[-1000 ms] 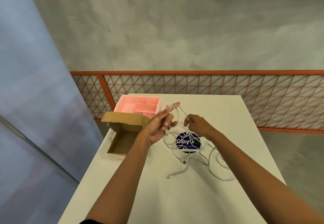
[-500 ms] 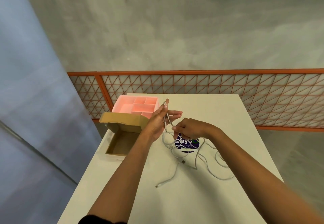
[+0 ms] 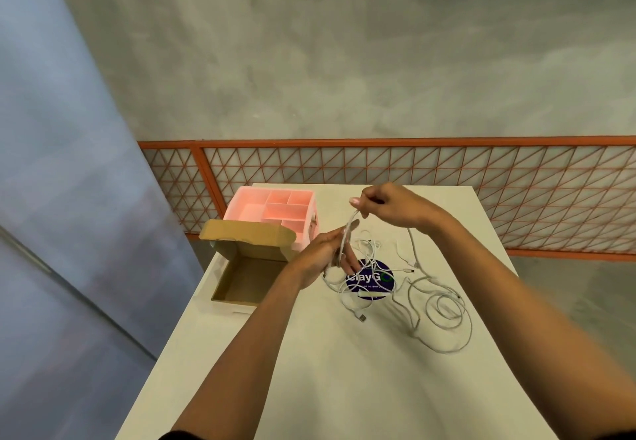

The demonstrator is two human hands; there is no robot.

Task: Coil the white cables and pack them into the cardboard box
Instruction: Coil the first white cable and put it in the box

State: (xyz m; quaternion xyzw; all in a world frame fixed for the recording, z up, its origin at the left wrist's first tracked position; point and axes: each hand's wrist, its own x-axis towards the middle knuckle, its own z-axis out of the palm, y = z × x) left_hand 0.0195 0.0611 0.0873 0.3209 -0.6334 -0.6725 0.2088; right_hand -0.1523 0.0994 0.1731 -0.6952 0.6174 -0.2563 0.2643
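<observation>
Pinching one strand of the white cables [image 3: 348, 236] between thumb and fingertips, our right hand [image 3: 390, 206] hangs raised above the table [image 3: 344, 377], at 12 o'clock from the round purple sticker [image 3: 371, 280] in its middle. Our left hand [image 3: 321, 255] sits at 10 o'clock from that sticker and grips a small bundle of strands between thumb and fingers, the bundle running up to the right hand. We see the other cables lying loose on the table: a tangle across the sticker and wide loops at 4 o'clock from it. An open cardboard box [image 3: 247, 279] stands at 9 o'clock, flap raised, no cable inside. Just behind it, at 11 o'clock, stands a pink divided tray [image 3: 275, 210].
</observation>
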